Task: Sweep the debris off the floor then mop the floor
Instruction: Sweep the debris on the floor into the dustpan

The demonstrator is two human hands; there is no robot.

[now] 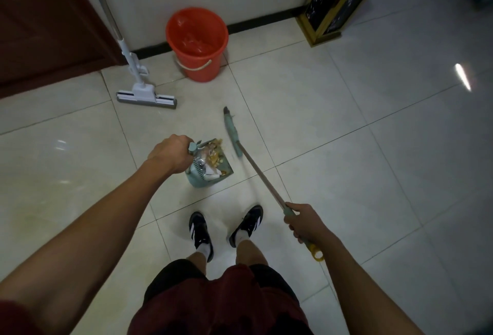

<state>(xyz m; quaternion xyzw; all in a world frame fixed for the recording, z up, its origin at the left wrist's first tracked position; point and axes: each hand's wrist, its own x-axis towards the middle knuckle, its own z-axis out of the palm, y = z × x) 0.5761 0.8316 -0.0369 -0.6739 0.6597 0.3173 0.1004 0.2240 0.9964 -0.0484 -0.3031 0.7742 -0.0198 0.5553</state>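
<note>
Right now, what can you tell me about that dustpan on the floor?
The dustpan is pale teal and looks like plastic, with a comb-like ridge near its back. It sits on the tiled floor just ahead of the person's shoes, its mouth facing the broom head. It holds yellowish scraps and crumpled wrappers. The left hand grips the top of its upright handle.

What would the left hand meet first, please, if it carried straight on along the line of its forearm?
Probably the broom head, just beyond the dustpan whose handle the left hand grips. Depth is unclear; the hand may pass above it.
</note>
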